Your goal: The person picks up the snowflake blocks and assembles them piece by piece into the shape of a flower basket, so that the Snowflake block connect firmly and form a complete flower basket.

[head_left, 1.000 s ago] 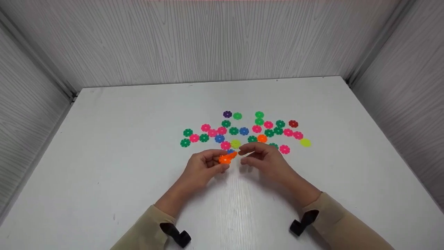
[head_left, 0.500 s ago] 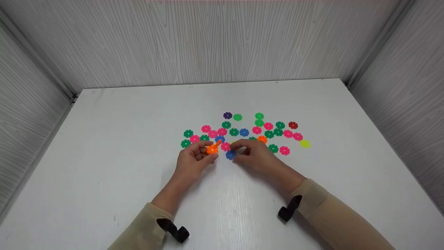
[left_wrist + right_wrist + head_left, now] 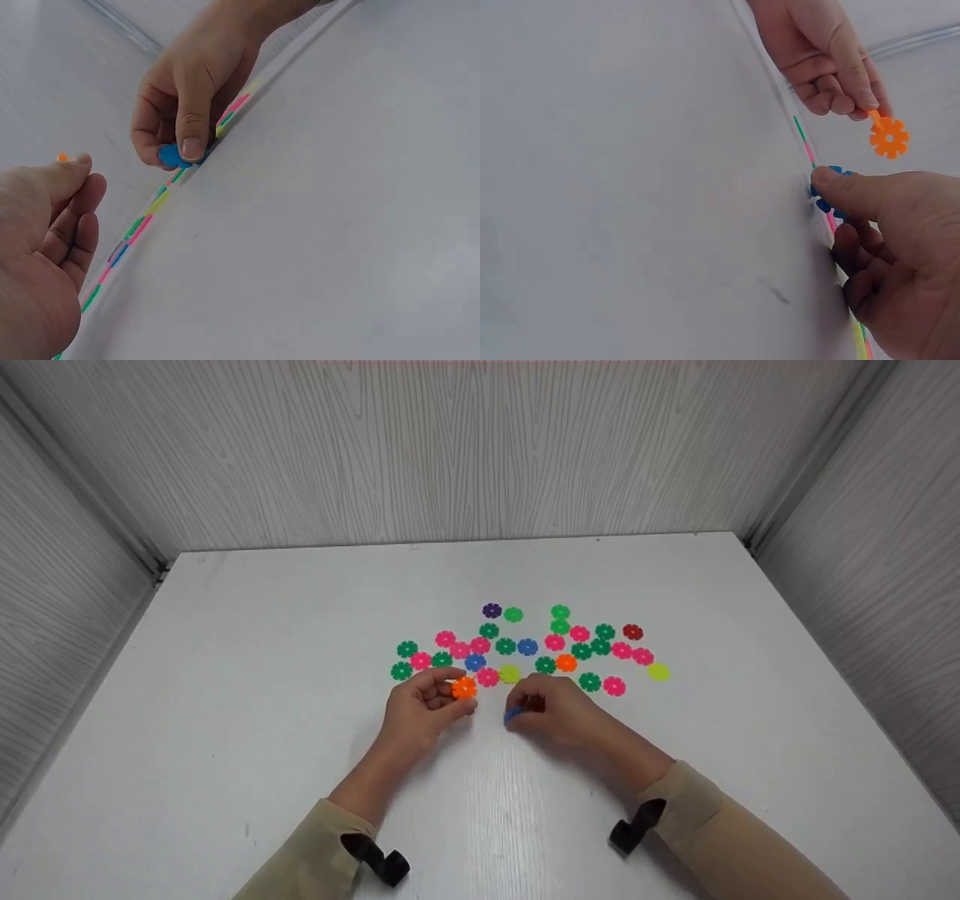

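Observation:
My left hand (image 3: 420, 711) pinches joined orange flower-shaped snap discs (image 3: 464, 688) between thumb and fingers, above the table. In the right wrist view one orange disc (image 3: 880, 141) faces the camera and sticks out beyond the left fingertips, with a second orange piece edge-on at the thumb. To the right, my right hand (image 3: 562, 709) pinches a blue snap disc (image 3: 513, 715) by thumb and fingertips. The blue disc (image 3: 171, 156) is partly covered by the thumb in the left wrist view. A gap separates the two hands.
Several loose snap discs lie flat beyond the hands: pink (image 3: 488, 677), yellow (image 3: 509, 674), green (image 3: 590, 682), blue (image 3: 527, 646) and another orange disc (image 3: 566, 663). A dark red disc (image 3: 633, 631) lies at the right. Pale wood-grain panels (image 3: 450, 457) enclose the white table (image 3: 262, 682).
My right hand has come down, taken the blue disc from the table and drawn it slightly nearer. The left hand has shifted left with the orange discs, which have turned.

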`<state>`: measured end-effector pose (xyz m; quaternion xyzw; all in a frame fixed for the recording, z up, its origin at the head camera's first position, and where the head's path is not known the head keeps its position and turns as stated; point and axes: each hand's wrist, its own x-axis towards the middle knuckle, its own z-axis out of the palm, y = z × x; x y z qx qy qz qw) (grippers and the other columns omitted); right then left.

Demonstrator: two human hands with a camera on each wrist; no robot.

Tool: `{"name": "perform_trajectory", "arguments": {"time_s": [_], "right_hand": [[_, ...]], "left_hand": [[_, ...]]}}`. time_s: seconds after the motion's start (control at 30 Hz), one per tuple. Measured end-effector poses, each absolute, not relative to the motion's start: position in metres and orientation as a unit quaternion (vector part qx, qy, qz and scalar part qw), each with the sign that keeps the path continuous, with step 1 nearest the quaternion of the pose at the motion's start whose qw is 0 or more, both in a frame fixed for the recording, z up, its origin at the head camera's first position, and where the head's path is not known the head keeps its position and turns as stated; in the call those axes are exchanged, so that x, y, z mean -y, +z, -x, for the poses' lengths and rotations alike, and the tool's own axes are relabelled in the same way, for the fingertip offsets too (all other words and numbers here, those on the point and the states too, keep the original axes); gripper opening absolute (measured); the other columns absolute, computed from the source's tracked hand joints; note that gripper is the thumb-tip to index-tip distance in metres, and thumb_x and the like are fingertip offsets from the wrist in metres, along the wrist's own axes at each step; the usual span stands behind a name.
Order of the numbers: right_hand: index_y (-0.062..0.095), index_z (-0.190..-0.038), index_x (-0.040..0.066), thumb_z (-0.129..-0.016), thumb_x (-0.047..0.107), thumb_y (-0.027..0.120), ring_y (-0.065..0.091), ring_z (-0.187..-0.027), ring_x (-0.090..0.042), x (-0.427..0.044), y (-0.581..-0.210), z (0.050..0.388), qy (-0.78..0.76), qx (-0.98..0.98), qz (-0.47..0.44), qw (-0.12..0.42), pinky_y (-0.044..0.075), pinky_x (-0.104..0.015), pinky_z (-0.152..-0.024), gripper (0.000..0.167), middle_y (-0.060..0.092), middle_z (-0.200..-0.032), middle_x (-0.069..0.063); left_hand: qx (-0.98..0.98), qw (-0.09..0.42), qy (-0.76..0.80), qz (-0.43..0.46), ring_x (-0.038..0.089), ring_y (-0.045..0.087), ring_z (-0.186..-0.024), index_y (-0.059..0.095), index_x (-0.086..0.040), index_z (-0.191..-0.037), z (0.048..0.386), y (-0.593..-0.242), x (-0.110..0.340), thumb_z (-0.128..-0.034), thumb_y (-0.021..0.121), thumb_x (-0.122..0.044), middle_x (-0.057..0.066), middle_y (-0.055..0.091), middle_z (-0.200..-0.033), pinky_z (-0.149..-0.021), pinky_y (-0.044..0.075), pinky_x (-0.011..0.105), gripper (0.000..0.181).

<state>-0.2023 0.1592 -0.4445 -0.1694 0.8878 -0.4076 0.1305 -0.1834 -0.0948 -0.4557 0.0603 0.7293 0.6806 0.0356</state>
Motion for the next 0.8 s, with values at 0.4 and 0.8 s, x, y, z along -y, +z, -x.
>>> {"name": "perform_trajectory", "arguments": {"time_s": [0.4,0.8], "right_hand": [[0.081,-0.119,0.013,-0.098,0.014,0.078,0.073,-0.104,-0.019,-0.164,-0.446,0.191,-0.546,-0.817,0.176,0.056,0.062,-0.029,-0.089,0.021,0.078,-0.107,0.004],[0.083,-0.116,0.023,-0.097,0.015,0.079,0.072,-0.105,-0.014,-0.164,-0.452,0.193,-0.536,-0.815,0.218,0.041,0.061,-0.030,-0.092,0.020,0.078,-0.109,0.011]], "left_hand": [[-0.740,0.072,0.661,-0.101,0.027,0.073,-0.097,0.072,-0.012,-0.130,0.173,-0.455,0.085,-0.0894,0.088,-0.016,0.008,0.075,-0.104,-0.088,0.062,0.030,0.044],[-0.725,0.090,0.674,-0.114,0.027,0.075,-0.096,0.071,-0.006,-0.130,0.172,-0.456,0.079,-0.0891,0.088,-0.014,0.009,0.076,-0.104,-0.088,0.063,0.032,0.045]]}}
